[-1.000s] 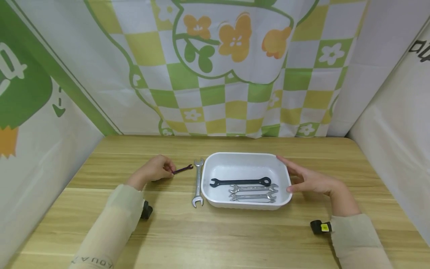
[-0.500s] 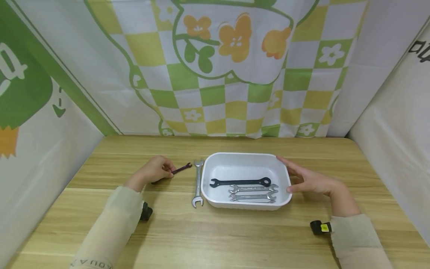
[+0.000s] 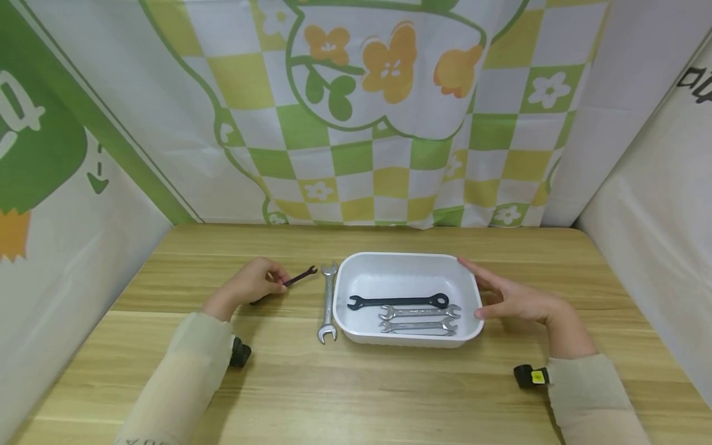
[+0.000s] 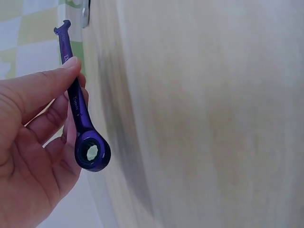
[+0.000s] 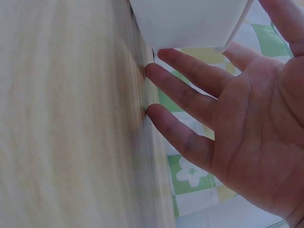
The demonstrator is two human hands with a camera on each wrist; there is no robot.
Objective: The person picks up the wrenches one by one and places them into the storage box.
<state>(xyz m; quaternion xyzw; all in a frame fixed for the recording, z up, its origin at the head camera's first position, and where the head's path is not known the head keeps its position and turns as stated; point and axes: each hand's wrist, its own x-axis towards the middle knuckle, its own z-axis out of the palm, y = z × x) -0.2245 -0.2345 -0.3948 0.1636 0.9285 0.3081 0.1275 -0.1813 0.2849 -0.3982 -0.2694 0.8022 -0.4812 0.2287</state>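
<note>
My left hand (image 3: 250, 285) pinches a small dark purple wrench (image 4: 81, 111) between thumb and fingers, left of the white tub (image 3: 400, 275). In the left wrist view its ring end points toward the camera, while the open-ended jaw points away. Part of the handle is hidden by the fingers. My right hand (image 3: 517, 300) has its fingers spread at the tub's right side, with thumb and index fingertip right at the rim. A black wrench (image 3: 397, 301) and silver open-ended wrenches (image 3: 421, 312) lie inside the tub, roughly parallel.
A larger silver double open-ended wrench (image 3: 327, 303) lies on the wooden table (image 3: 356, 395), close along the tub's left side. A patterned cloth (image 3: 369, 179) hangs behind the table's back edge, and printed white sheets (image 3: 656, 167) flank both sides.
The purple wrench has turned slightly, its open end swinging a little away from me and leftward. My left forearm has shifted slightly back and left. The right hand and tub have stayed put.
</note>
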